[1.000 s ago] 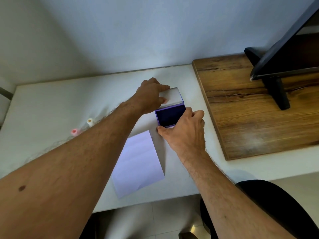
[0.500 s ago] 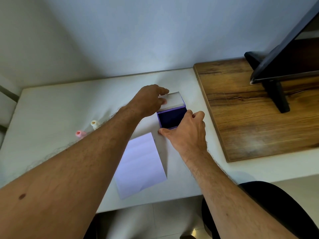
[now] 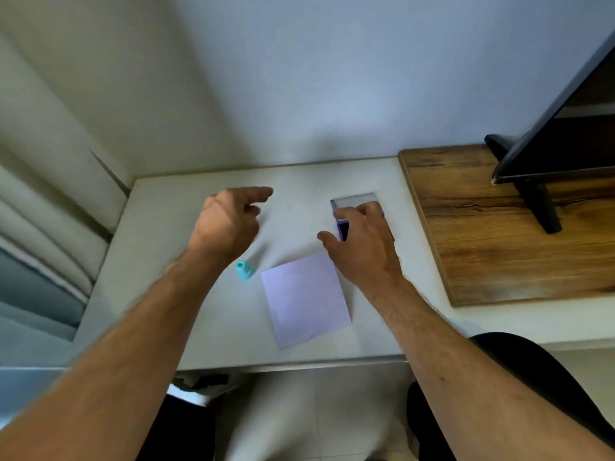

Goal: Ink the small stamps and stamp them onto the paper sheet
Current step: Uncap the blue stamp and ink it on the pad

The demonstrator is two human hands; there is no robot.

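A: Which step is this?

B: I'd judge it the very start of inking. The ink pad sits toward the desk's back right, its clear lid tipped back and a sliver of dark violet pad showing. The right hand lies over it with fingers spread, touching the case, though whether it grips it or only steadies it I can't tell.

A: And the other one?

B: The left hand hovers above the desk, loosely open, fingers half curled, holding nothing. Just below its wrist stands a small teal stamp, stubby and rounded, plastic by the look.

A: The paper?

B: The paper sheet lies flat near the desk's front edge, pale lilac, thin, creased, unmarked as far as I can see.

A: So next?

B: Probably a pinch on that little stamp with the left hand, then a straight press onto the pad. It's small and smooth, so it could slip or topple.
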